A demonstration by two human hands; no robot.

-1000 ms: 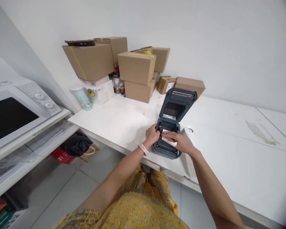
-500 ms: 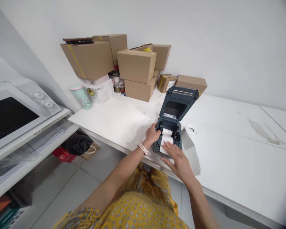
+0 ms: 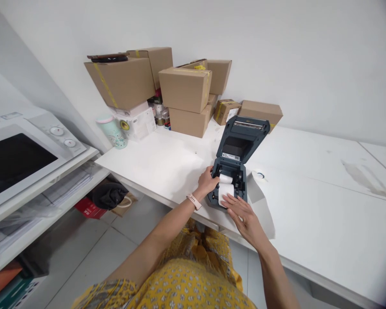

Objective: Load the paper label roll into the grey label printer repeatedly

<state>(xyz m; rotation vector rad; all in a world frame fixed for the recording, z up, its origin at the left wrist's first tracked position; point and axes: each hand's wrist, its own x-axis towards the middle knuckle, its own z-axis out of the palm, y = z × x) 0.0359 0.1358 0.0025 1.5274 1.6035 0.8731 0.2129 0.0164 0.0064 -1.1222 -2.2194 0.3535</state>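
Observation:
A dark grey label printer (image 3: pixel 239 150) stands near the table's front edge with its lid raised. Inside it, a white label roll (image 3: pixel 225 179) sits between the holders, and a paper strip (image 3: pixel 225 191) runs from it toward the front. My left hand (image 3: pixel 207 180) grips the printer's left side, its thumb over the rim beside the roll. Flat on the strip's front end rest the outstretched fingers of my right hand (image 3: pixel 242 214). That hand covers part of the printer's front right corner.
A loose sheet of pale paper (image 3: pixel 262 210) lies right of the printer, a small ring-shaped item (image 3: pixel 260 175) behind it. Cardboard boxes (image 3: pixel 185 90) are stacked along the wall. A mint tumbler (image 3: pixel 114 133) stands at the table's left end, near a microwave (image 3: pixel 28 150) on a shelf.
My right thumb has drawn in from its spread position, and the fingers have shifted slightly along the paper strip. My left hand stays at the printer's side. The view has moved a little.

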